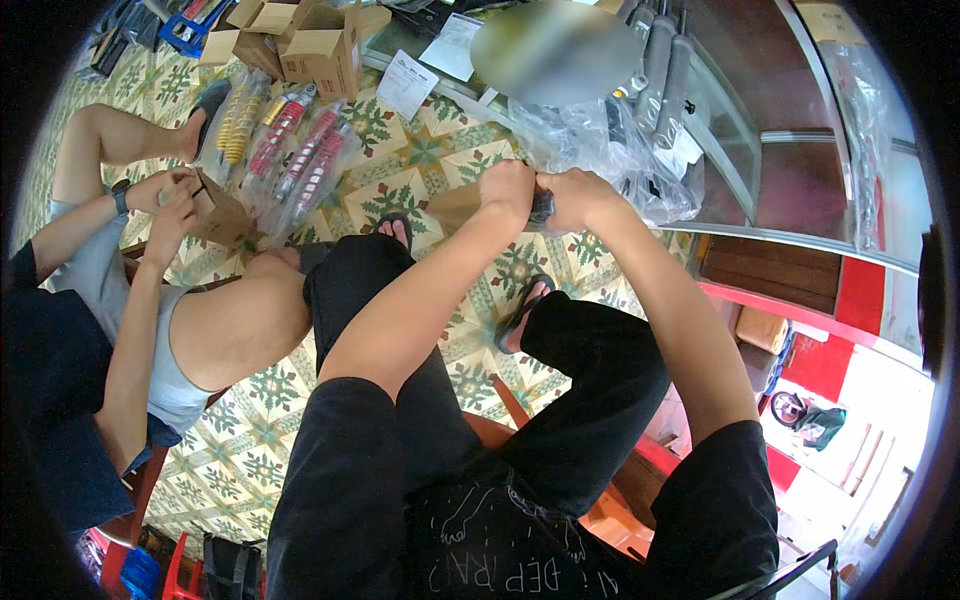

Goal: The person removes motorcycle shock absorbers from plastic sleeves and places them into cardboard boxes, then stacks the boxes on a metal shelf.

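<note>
My left hand [509,191] is closed at the end of a brown cardboard box [456,207], over the patterned floor. Right beside it, my right hand [579,198] grips a dark part in clear plastic [541,207]; its exact kind cannot be told. The two hands nearly touch. Clear plastic bags [592,135] lie just beyond my right hand, against the glass display case. To the left on the floor lie red coil-spring shock absorbers [279,135] and yellow ones [234,124], wrapped in clear plastic.
A person seated at my left holds a small cardboard box [221,214]. Open cardboard boxes [322,56] stand at the upper left. Papers [406,84] bearing writing lie by the glass case [720,127]. Grey wrapped cylinders [656,67] rest on the case.
</note>
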`<state>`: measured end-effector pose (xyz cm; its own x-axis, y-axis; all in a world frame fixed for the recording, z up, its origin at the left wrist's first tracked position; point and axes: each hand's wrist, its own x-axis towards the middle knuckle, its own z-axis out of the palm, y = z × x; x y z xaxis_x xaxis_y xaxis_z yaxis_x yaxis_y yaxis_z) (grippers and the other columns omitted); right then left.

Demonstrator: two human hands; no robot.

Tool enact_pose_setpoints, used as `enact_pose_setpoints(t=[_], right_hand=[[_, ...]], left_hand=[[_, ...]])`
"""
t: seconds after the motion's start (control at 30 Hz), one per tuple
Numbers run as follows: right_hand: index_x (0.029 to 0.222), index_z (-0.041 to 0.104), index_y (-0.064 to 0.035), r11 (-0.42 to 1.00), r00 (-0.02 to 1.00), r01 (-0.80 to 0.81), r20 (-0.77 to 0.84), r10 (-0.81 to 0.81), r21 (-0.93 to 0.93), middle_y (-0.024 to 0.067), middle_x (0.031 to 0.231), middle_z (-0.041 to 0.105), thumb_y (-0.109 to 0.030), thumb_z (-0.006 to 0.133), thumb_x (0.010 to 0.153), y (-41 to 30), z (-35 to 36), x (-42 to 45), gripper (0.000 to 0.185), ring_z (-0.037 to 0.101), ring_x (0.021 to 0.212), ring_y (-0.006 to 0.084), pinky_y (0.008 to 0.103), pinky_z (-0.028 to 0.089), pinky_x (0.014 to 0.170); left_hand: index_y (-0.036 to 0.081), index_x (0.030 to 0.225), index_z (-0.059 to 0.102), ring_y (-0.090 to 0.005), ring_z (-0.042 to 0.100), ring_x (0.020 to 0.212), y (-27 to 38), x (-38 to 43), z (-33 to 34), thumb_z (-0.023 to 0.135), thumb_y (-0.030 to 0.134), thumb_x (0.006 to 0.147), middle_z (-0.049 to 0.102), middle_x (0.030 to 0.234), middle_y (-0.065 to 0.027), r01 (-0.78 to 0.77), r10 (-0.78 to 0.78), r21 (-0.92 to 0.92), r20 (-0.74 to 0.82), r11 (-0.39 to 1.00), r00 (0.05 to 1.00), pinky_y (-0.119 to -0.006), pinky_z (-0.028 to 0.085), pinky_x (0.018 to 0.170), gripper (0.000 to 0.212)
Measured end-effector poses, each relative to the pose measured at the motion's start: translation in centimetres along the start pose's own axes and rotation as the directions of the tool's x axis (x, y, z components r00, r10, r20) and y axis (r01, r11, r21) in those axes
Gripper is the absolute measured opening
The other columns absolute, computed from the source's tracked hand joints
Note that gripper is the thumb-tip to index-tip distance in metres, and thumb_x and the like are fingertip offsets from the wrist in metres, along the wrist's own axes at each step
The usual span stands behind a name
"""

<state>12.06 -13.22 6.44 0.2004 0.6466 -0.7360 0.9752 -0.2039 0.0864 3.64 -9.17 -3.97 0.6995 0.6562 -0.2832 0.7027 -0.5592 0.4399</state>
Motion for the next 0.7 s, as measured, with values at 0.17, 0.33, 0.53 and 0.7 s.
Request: enact_pose_setpoints(t=[0.17,0.33,0.53,0.7], right_hand=[[0.11,0.063,-0.013,0.999,0.991,0.019,-0.133,-0.014,0.034,0.0149,0.107,0.066,-0.02,0.074,0.066,-0.2,1.5,-0.5,0.045,0.063,0.103,0.0345,0.0427,0.053,0.087],[0.105,0.068,-0.0126,0.998,0.98,0.054,-0.193,-0.044,0.044,0.0159,0.103,0.068,-0.012,0.069,0.07,-1.4,1.0,-1.1,0.035,0.064,0.101,0.0354,0.0429,0.053,0.088],[0.104,0.069,-0.0138,0.999,0.984,-0.007,-0.175,0.014,0.044,0.0176,0.102,0.067,-0.014,0.074,0.065,-0.7,1.6,0.2,0.039,0.064,0.099,0.0357,0.0422,0.053,0.087],[0.09,0.071,-0.0016,0.997,0.948,0.052,-0.318,-0.03,0.06,0.0169,0.096,0.07,-0.008,0.062,0.076,-0.9,3.8,1.1,0.017,0.068,0.092,0.0321,0.0401,0.056,0.078]], left_hand=[[0.012,0.092,0.074,-0.0184,0.07,0.095,-0.1,0.3,1.4,0.062,0.014,0.086,0.072,0.102,-0.0048,0.027,-0.036,0.132,0.068,0.991,0.997,-0.03,0.057,0.073,0.014],[0.01,0.09,0.074,-0.0238,0.07,0.095,-1.1,1.0,2.5,0.062,0.01,0.083,0.071,0.099,-0.0099,0.099,-0.107,0.109,0.068,0.989,0.992,-0.032,0.057,0.076,0.014],[0.008,0.087,0.073,-0.0272,0.069,0.094,-1.4,0.3,0.9,0.064,0.011,0.079,0.07,0.097,-0.014,-0.07,0.064,0.121,0.051,0.99,0.997,-0.035,0.057,0.077,0.013],[0.005,0.087,0.072,-0.0306,0.069,0.092,-1.6,-0.7,0.5,0.066,0.012,0.075,0.069,0.096,-0.0154,-0.1,0.106,0.118,-0.045,0.988,0.993,-0.038,0.057,0.077,0.014]])
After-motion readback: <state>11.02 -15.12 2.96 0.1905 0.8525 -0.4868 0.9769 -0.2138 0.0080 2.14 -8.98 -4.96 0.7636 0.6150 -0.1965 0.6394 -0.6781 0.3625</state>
